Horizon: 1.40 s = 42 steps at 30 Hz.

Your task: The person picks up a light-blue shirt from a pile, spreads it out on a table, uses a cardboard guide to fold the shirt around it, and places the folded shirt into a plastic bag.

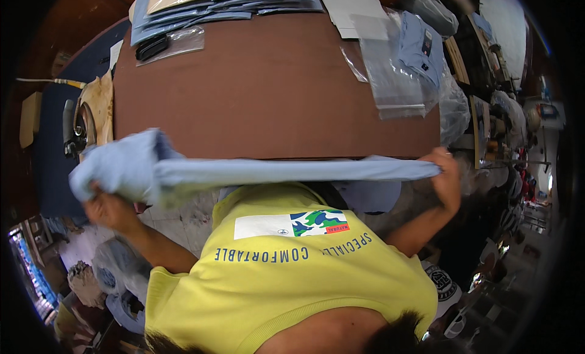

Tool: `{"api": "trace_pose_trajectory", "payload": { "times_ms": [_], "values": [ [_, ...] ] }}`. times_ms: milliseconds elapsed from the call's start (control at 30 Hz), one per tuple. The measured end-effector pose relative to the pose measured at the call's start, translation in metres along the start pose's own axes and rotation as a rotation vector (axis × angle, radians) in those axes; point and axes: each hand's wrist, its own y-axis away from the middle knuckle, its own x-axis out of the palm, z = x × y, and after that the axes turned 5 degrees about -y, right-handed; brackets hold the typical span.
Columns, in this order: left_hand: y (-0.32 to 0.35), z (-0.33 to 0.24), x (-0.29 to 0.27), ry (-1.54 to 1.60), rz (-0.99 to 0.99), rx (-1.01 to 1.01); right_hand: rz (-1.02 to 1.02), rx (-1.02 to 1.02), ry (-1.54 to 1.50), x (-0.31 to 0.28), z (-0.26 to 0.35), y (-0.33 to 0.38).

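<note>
A light blue garment (280, 171) is stretched sideways between my two hands, just in front of the table's near edge. Its left part is bunched and wider; the rest runs in a narrow band to the right. My left hand (109, 207) grips the bunched end from below, slightly smeared by motion. At the other end, my right hand (446, 174) has its fingers closed on the narrow tip. Whether the garment is a shirt or something else cannot be made out.
Ahead lies a brown-covered table (268, 92). Stacked folded blue garments (225, 6) sit at its far edge, near a black item in a clear bag (155, 47). At right are plastic bags (393, 92) and a folded blue shirt (421, 46). An iron (78, 131) stands at left.
</note>
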Motion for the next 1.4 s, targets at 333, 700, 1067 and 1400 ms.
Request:
{"api": "trace_pose_trajectory", "payload": {
  "times_ms": [333,700,1067,1400],
  "values": [
    [-0.197,0.029,0.134,-0.429,0.482,0.634,-0.142,0.037,-0.125,-0.015,-0.088,-0.136],
    [-0.019,0.198,0.208,-0.907,0.568,0.426,-0.350,0.255,0.471,0.210,-0.160,-0.208],
    [-0.012,0.241,0.168,-0.930,0.512,0.250,-0.255,0.139,0.552,0.206,-0.229,-0.226],
    [0.091,0.235,-0.035,-0.469,-0.184,-0.203,-0.821,0.515,0.188,0.199,-0.223,0.003]
  ]
}}
